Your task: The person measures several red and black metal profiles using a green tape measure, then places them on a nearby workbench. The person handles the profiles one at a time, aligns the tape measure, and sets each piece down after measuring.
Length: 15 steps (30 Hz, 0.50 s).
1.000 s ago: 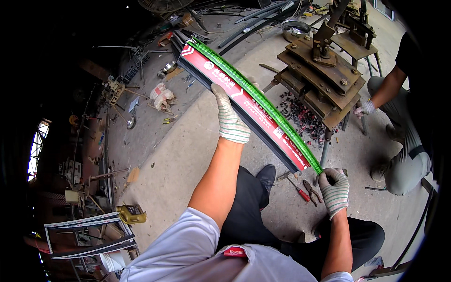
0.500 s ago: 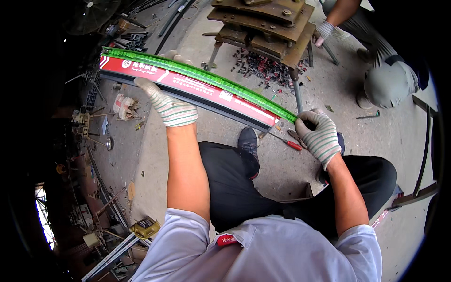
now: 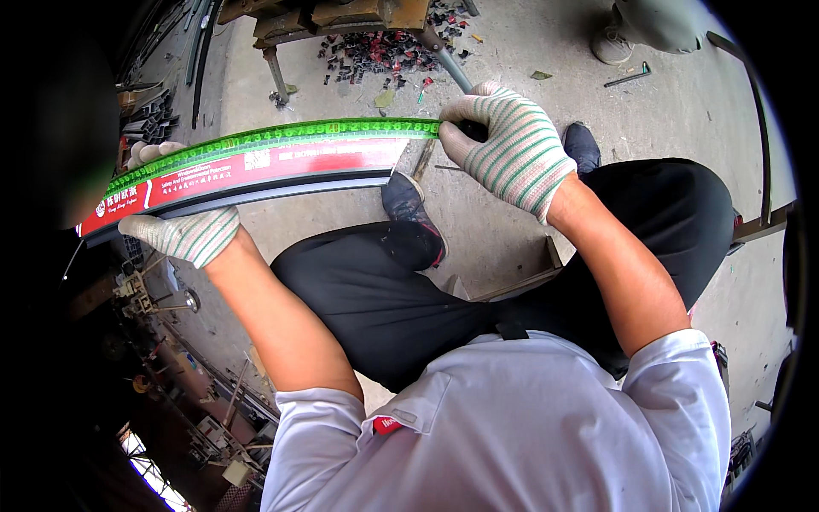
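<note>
Profile: long red-filmed metal strip (image 3: 256, 171), held across upper left of frame, green tape measure (image 3: 281, 136) laid along it.
Left hand (image 3: 183, 232): fingers wrapped around strip's left end.
Right hand (image 3: 508, 145): fingers pinching tape's end.
Handling: judged stiff, light, sharp-edged; best gripped near both ends.

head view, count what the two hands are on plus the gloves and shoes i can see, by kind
Striped knit work gloves: 2, left hand and right hand
Long profile bar with red film: 1
Green measuring tape along the bar: 1
Dark shoes of the wearer: 2
Pale shoe of another person: 1
Total: 7
</note>
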Tool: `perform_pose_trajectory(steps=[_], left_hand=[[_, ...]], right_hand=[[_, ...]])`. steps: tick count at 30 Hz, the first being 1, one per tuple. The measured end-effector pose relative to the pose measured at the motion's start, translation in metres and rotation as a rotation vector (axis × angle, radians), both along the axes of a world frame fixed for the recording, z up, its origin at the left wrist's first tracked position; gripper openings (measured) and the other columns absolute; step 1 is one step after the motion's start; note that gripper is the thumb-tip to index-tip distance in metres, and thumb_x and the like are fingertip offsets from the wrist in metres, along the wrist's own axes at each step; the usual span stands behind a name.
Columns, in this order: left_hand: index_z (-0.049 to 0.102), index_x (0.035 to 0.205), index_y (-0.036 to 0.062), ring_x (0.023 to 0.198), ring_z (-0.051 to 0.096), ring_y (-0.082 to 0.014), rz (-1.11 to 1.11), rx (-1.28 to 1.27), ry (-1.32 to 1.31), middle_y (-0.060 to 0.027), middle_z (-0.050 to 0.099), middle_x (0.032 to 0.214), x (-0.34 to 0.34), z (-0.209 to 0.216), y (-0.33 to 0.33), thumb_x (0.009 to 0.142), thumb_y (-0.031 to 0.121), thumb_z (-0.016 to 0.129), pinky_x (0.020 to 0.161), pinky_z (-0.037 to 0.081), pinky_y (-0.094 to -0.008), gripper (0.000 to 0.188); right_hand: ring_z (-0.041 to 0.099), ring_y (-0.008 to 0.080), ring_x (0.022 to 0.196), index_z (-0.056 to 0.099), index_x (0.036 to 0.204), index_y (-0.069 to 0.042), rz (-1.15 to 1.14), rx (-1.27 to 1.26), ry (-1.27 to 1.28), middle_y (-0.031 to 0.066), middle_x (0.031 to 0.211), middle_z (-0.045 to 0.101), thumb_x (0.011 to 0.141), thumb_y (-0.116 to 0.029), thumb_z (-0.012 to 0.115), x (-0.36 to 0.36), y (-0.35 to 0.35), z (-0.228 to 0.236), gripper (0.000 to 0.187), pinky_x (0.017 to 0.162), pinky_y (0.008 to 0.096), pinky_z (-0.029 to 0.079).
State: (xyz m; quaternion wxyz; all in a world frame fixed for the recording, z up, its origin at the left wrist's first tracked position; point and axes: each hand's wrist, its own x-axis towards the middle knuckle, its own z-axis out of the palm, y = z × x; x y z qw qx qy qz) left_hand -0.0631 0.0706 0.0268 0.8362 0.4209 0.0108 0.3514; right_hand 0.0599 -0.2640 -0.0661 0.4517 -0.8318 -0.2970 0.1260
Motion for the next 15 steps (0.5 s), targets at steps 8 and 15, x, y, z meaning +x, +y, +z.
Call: perform_pose_trajectory(steps=[8, 15], left_hand=[[0.064, 0.120, -0.0026, 0.100, 0.071, -0.0286, 0.091, -0.027, -0.004, -0.0127, 0.073, 0.108, 0.0031, 0.0006, -0.0003, 0.075, 0.072, 0.075, 0.099, 0.058, -0.0433, 0.088], [0.064, 0.120, -0.0048, 0.095, 0.072, -0.0289, 0.044, -0.001, 0.025, -0.0142, 0.074, 0.104, 0.0056, 0.0034, -0.0069, 0.088, 0.080, 0.051, 0.094, 0.060, -0.0425, 0.092]], right_hand=[[0.066, 0.0317, 0.081, 0.076, 0.099, -0.004, -0.023, 0.060, -0.131, 0.0157, 0.084, 0.066, 0.090, -0.018, 0.072, 0.0029, 0.0028, -0.0058, 0.017, 0.078, 0.0392, 0.054], [0.065, 0.0315, 0.080, 0.076, 0.099, -0.005, -0.034, 0.056, -0.146, 0.0155, 0.084, 0.066, 0.090, -0.019, 0.072, 0.0033, 0.0021, -0.0058, 0.017, 0.077, 0.0387, 0.054]])
